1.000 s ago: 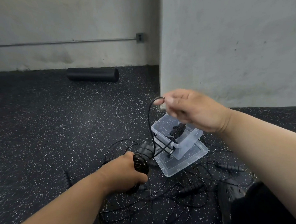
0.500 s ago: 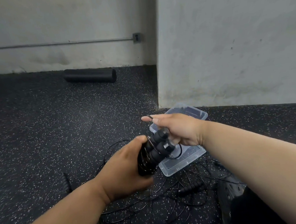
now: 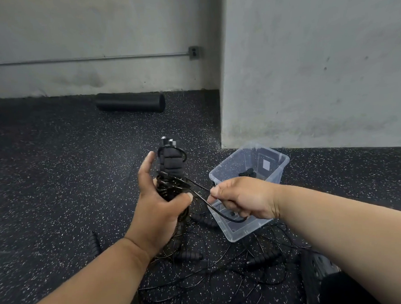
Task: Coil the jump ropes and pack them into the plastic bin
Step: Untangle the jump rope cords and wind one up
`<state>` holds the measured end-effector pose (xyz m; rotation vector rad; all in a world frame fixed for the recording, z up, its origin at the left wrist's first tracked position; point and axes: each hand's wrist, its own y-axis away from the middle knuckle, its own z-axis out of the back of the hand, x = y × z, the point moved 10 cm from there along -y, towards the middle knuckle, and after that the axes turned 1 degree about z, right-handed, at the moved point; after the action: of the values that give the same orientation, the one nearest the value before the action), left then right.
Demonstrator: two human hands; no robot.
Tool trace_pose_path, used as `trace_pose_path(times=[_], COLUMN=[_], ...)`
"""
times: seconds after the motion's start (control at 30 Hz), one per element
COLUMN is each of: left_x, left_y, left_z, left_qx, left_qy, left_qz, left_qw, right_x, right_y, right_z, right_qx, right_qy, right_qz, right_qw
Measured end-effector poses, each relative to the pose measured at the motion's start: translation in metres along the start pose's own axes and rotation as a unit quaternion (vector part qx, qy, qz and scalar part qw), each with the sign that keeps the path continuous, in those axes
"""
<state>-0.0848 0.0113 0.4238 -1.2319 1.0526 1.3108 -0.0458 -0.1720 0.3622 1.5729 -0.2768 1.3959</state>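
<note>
My left hand (image 3: 158, 200) grips a black jump rope bundle (image 3: 171, 167), its two handles standing upright with cord wound around them. To its right, my right hand (image 3: 241, 199) pinches the loose end of that thin black cord (image 3: 219, 212), which loops down from the bundle. Behind my right hand a clear plastic bin (image 3: 277, 171) stands tilted on its lid (image 3: 241, 231), with a black item inside. Several more black jump ropes (image 3: 200, 263) lie tangled on the floor below my hands.
A black foam roller (image 3: 130, 102) lies by the far wall. A grey concrete column (image 3: 306, 65) rises right behind the bin. A black handle (image 3: 94, 244) lies apart at the left. A dark object (image 3: 317, 269) sits at the lower right.
My left hand has lifted the bundle and turned the handles upright. My right hand came down from above the bundle to its right side, drawing the cord end out and low.
</note>
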Motion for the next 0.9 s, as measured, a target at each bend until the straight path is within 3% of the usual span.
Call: trace_pose_path(times=[0.13, 0.33, 0.5, 0.77, 0.9], left_x=[0.016, 0.015, 0.008, 0.022, 0.030], left_y=[-0.008, -0.009, -0.003, -0.002, -0.005], left_z=[0.006, -0.001, -0.014, -0.015, -0.008], left_qx=[-0.020, 0.035, 0.051, 0.043, 0.001], left_qy=[0.039, -0.083, -0.174, -0.137, -0.067], left_qz=[0.063, 0.043, 0.004, 0.047, 0.113], left_qw=[0.997, 0.995, 0.983, 0.988, 0.991], right_x=[0.030, 0.044, 0.066, 0.069, 0.059], right_y=[0.013, 0.034, 0.048, 0.050, 0.046], right_z=[-0.005, -0.009, -0.007, 0.004, -0.009], right_qx=[-0.066, -0.128, -0.134, -0.170, -0.123], right_qy=[0.255, 0.321, 0.260, 0.251, 0.189], right_qz=[0.110, 0.157, 0.227, 0.261, 0.252], right_qw=[0.958, 0.925, 0.929, 0.917, 0.941])
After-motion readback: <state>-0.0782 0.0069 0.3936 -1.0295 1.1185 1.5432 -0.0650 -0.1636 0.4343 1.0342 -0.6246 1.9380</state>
